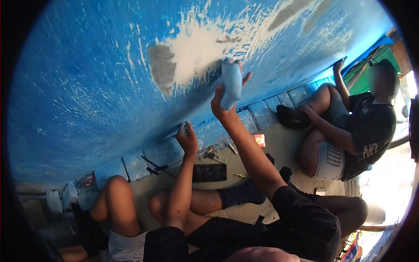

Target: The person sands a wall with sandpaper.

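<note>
Before me a wall (81,82) of worn blue paint shows a large pale bare area (196,49) and a grey patch (162,67). My right hand (226,104) grips a light-blue pad (231,83) against the wall, at the lower right of the pale area. The pad's exact kind is unclear, and its face against the wall is hidden. Lower down and to the left, my left hand (187,140) is curled close to the wall's base. Something small and pale shows at its fingertips; I cannot tell if it is held.
Blue-painted blocks (163,152) line the wall's foot. On the floor lie a dark phone (209,172), a red box (259,140), a white stick-like item (232,148) and a yellow scrap (240,176). A co-worker (370,127) sits at right, one hand at the wall. Another person's knee (119,196) is at left.
</note>
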Available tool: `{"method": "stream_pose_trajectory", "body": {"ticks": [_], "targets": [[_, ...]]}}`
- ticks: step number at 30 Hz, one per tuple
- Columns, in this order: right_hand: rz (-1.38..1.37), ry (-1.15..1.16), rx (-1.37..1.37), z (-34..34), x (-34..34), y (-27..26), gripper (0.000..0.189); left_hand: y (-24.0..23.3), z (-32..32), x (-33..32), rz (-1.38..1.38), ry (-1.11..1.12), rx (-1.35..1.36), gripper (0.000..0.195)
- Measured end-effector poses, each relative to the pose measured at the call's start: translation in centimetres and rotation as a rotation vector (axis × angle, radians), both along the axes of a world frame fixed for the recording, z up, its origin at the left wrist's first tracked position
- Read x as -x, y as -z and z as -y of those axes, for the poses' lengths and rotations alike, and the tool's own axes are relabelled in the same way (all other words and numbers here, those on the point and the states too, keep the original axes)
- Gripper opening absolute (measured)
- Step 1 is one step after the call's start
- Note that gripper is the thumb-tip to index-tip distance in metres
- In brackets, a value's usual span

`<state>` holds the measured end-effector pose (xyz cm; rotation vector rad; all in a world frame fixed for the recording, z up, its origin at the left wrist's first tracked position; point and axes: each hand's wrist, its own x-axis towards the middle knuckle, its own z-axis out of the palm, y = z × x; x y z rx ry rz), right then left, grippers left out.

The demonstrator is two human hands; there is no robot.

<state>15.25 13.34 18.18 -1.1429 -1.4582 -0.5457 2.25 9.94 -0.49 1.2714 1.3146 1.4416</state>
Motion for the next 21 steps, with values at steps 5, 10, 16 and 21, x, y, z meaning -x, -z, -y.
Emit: {"method": "stream_pose_trajectory", "body": {"ticks": [5, 10, 16, 21], "targets": [[-0.029, 0.03, -0.072, -0.2, -0.7, -2.1, 0.052, -1.1, 1.2, -0.9, -0.148, -0.026, -0.108, 0.034], [-0.042, 0.01, 0.031, 1.3, -0.6, 0.4, 0.053, -1.3, 0.5, -0.8, -0.189, -0.026, -0.114, 0.035], [-0.038, 0.012, -0.037, 0.5, -0.5, -3.2, 0.054, -1.7, 1.0, -0.8, -0.124, -0.071, -0.144, 0.038], [0.014, 0.021, 0.078, 2.2, -2.3, 0.2, 0.055, -0.9, 0.5, -1.1, -0.124, -0.031, -0.174, 0.038]]}}
